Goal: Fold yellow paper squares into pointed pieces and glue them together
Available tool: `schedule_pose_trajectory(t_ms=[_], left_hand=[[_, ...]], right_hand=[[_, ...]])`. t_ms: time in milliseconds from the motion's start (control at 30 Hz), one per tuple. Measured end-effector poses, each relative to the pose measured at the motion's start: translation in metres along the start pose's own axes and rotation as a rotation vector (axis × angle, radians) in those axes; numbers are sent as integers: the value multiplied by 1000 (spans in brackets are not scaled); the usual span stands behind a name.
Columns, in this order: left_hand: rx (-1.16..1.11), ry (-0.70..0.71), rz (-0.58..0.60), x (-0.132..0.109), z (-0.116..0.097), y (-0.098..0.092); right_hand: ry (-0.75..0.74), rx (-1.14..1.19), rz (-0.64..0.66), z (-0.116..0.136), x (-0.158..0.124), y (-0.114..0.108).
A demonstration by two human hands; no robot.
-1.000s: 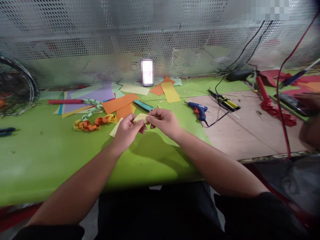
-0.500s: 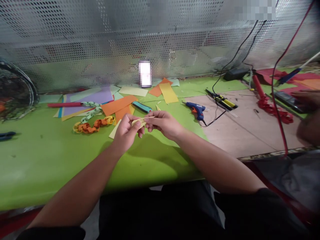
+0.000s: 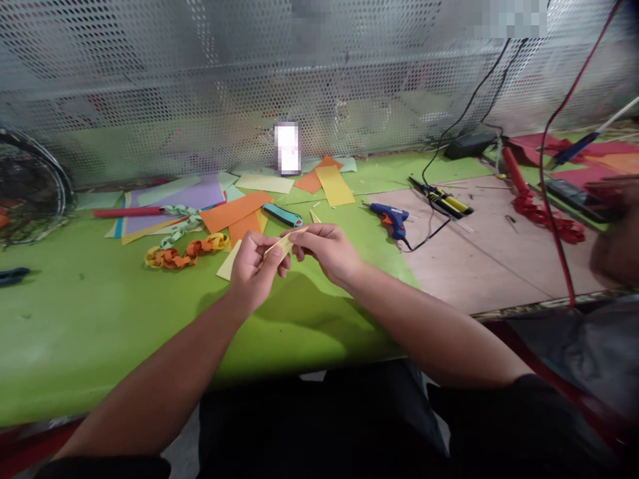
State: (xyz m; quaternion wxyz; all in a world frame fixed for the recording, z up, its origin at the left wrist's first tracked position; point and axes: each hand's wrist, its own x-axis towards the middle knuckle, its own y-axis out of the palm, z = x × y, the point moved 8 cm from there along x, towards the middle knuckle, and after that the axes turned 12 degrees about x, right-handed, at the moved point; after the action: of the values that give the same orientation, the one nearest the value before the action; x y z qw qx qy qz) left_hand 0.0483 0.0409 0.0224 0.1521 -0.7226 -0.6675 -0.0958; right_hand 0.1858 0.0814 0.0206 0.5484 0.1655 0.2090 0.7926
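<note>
Near the middle of the frame, the fingers of the left hand [image 3: 251, 267] and right hand [image 3: 329, 254] are covering the ends of a yellow paper strip [image 3: 279, 248], while the left hand is also hiding part of a pale sheet [image 3: 227, 265]. At the left edge, a round wire object [image 3: 62, 178] and a dark tool [image 3: 14, 275] are running out of view. At upper centre, pixelation is masking a bright screen [image 3: 288, 148] (its content is being lost entirely). At the right edge, a co-worker's hand [image 3: 619, 189] is blurring and being cut off.
</note>
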Motion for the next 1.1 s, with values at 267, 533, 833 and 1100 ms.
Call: schedule_pose_trajectory(t_ms=[267, 533, 833, 1100], left_hand=[[-104, -18, -2, -1, 8, 6], [-132, 18, 119, -2, 5, 13], [-206, -89, 195, 4, 5, 12], [-291, -460, 366, 2, 27, 18]], right_hand=[[50, 151, -106, -9, 0, -1], [170, 214, -231, -21, -3, -11], [23, 82, -97, -1, -3, 0], [-14, -120, 80, 12, 4, 0]])
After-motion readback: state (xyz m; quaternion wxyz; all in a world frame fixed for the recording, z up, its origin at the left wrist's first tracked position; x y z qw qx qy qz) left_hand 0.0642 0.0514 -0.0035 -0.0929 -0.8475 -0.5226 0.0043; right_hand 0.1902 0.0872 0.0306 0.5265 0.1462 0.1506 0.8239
